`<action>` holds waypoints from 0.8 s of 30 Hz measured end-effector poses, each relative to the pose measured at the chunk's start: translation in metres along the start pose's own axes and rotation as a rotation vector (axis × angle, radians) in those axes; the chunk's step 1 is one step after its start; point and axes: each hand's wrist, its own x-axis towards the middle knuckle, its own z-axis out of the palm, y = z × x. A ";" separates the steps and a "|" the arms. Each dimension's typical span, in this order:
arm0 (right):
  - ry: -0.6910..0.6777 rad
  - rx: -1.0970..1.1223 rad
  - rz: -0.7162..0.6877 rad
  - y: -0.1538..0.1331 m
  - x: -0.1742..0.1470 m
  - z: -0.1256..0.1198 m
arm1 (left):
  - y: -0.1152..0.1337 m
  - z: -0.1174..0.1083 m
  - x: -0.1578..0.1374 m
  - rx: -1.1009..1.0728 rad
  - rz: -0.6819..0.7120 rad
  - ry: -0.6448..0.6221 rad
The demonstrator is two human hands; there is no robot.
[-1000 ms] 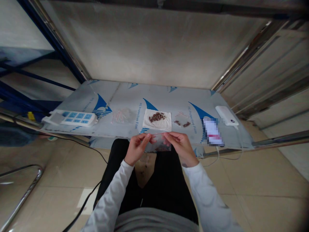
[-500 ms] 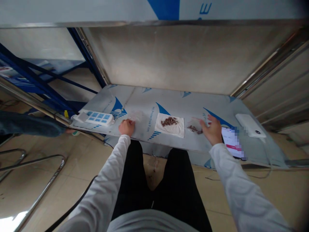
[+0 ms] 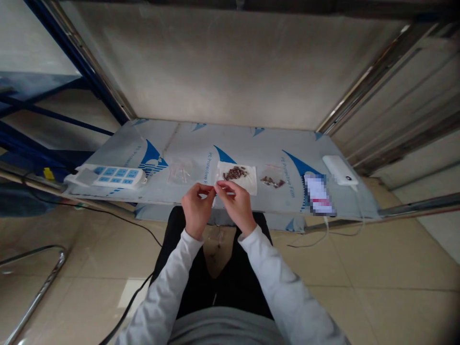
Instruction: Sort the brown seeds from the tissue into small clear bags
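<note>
My left hand (image 3: 197, 211) and my right hand (image 3: 237, 203) meet fingertip to fingertip just over the table's front edge. Both are closed in a pinch, and whatever sits between the fingertips is too small to make out. Just beyond my right hand lies a white cloth (image 3: 250, 186), with a pile of small brown metallic pieces (image 3: 235, 173) on it. To its right is a clear plastic bag (image 3: 273, 170) with more small dark pieces (image 3: 272, 181) at its near end. Another clear bag (image 3: 179, 172) lies to the left, its contents hard to tell.
A white power strip (image 3: 118, 177) occupies the left end of the film-covered table (image 3: 172, 139). Toward the right are a phone (image 3: 319, 194) and a white power bank (image 3: 339, 170) with a cable (image 3: 362, 211). A metal chair leg (image 3: 53, 268) stands at lower left.
My left hand has left the clear bag on the left, and my right hand has come away from the bag on the right. They now meet in the middle. The view has shifted.
</note>
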 end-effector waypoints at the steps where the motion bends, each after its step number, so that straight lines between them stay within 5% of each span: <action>1: 0.005 0.045 0.023 0.000 0.002 0.003 | 0.002 0.003 -0.004 -0.047 -0.002 -0.023; 8: -0.182 0.241 0.245 0.004 -0.002 -0.016 | -0.014 0.001 -0.010 -0.688 -0.220 -0.431; 11: -0.133 0.201 0.220 0.007 -0.007 -0.017 | -0.015 0.001 -0.020 -0.808 -0.299 -0.389; 14: -0.027 0.054 0.130 0.005 -0.013 -0.011 | -0.009 0.004 -0.033 -0.654 -0.285 -0.138; 17: 0.071 -0.141 0.037 -0.004 -0.018 -0.008 | 0.001 0.003 -0.044 -0.309 -0.114 0.010; 20: 0.060 -0.289 -0.078 -0.014 -0.021 -0.014 | 0.011 -0.009 -0.049 -0.016 0.159 -0.063; 24: -0.151 -0.376 -0.183 -0.019 -0.022 -0.031 | 0.017 -0.028 -0.043 0.226 0.417 -0.149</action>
